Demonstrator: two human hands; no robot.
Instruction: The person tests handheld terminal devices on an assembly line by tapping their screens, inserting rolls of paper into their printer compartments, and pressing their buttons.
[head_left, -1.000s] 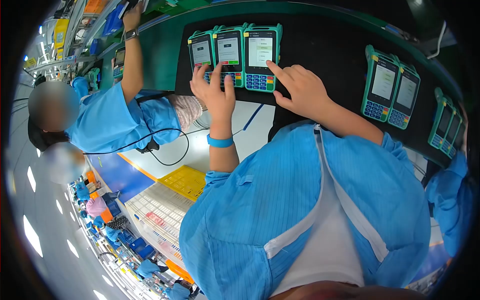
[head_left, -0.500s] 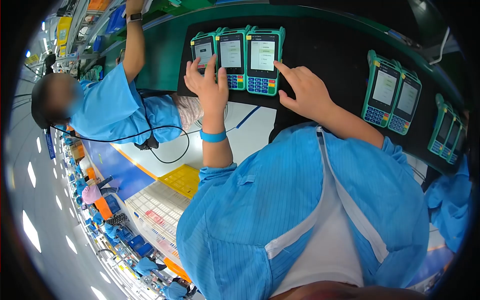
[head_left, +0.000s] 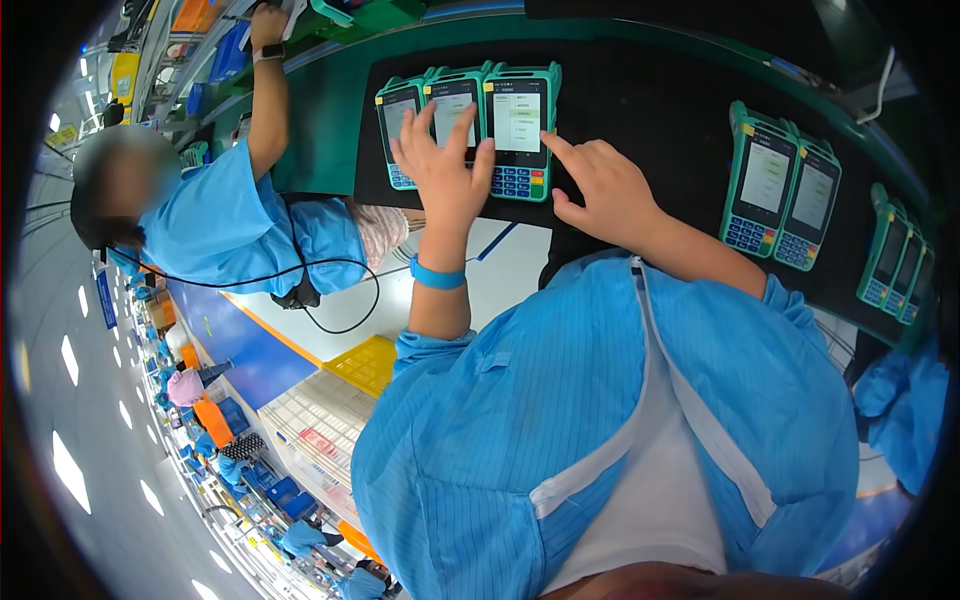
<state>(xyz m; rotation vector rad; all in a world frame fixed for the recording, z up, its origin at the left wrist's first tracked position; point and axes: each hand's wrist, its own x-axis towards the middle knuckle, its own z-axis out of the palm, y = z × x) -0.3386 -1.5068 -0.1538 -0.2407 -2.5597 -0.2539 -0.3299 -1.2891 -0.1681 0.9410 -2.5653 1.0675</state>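
Note:
Three green card payment terminals lie side by side on a black mat (head_left: 640, 120), their screens lit. My left hand (head_left: 445, 175), with fingers spread, is over the middle terminal (head_left: 455, 95) and hides its keypad. The left terminal (head_left: 398, 98) is partly behind those fingers. My right hand (head_left: 605, 190) has its index finger stretched out to the right edge of the right terminal's (head_left: 517, 115) screen, where a list with one highlighted row shows. Whether that fingertip touches the glass, I cannot tell. Neither hand holds anything.
Two more terminals (head_left: 765, 180) lie on the mat to the right, with several darker-screened ones (head_left: 893, 255) beyond. A co-worker (head_left: 230, 210) in blue sits at the left, one arm raised. A black cable (head_left: 250, 283) loops beside them. A yellow basket (head_left: 365, 365) stands below left.
My left hand has shifted right, from the left terminal to over the middle one. My right hand stays by the right terminal's screen edge. The left terminal's pop-up box is no longer visible.

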